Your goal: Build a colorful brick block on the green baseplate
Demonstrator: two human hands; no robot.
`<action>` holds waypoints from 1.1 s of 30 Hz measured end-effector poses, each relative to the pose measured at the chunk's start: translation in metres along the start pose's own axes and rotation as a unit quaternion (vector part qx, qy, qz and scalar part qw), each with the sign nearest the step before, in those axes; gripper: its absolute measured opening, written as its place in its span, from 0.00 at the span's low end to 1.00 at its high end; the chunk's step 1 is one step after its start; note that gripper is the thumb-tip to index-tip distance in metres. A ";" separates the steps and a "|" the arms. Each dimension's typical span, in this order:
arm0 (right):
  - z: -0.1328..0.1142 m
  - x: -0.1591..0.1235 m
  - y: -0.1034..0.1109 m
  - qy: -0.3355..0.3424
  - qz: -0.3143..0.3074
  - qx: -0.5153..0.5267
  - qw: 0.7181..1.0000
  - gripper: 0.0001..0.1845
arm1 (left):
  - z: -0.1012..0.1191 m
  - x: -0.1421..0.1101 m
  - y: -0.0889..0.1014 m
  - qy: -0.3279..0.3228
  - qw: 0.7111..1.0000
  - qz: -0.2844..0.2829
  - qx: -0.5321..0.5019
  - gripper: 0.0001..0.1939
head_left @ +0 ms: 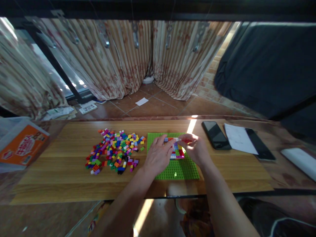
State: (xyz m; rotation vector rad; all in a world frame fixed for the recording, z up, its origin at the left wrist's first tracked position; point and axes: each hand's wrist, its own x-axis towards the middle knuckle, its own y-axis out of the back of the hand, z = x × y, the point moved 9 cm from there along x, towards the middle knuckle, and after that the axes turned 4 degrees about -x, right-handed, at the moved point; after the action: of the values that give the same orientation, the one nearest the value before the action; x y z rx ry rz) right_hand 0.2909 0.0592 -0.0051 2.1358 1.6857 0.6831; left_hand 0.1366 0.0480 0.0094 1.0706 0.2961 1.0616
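Note:
A green studded baseplate (176, 172) lies on the wooden table, with a low build of multicoloured toy bricks (177, 152) on it. My left hand (159, 154) rests over the left side of the build, fingers stretched out towards its far edge and partly covering it. At the far right corner of the build, my right hand (196, 148) is closed in a pinch. Its fingertips meet beside some pale bricks, and what they hold is too small to make out. Left of the baseplate spreads a loose pile of small bricks (116, 148) in many colours.
A black phone (216, 135) lies right of the baseplate, beside a white paper (240, 138) partly over another dark device (261, 144). A clear plastic tub (14, 120) with an orange label stands at the far left. Striped curtains (118, 62) hang beyond the table (74, 184).

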 end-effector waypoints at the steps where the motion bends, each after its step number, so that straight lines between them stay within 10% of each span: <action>1: 0.000 0.001 0.002 0.000 0.001 -0.002 1.000 0.17 | 0.000 0.000 0.000 0.002 1.000 -0.001 0.003 0.20; 33: 0.029 0.001 -0.006 -0.142 0.018 0.100 0.985 0.18 | -0.004 -0.006 0.005 0.040 0.998 0.025 -0.034 0.20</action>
State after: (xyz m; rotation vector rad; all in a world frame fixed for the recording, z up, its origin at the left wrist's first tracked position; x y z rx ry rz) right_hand 0.3023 0.0625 -0.0321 2.2751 1.6198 0.2093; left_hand 0.1278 0.0461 0.0101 0.9811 0.2967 1.1522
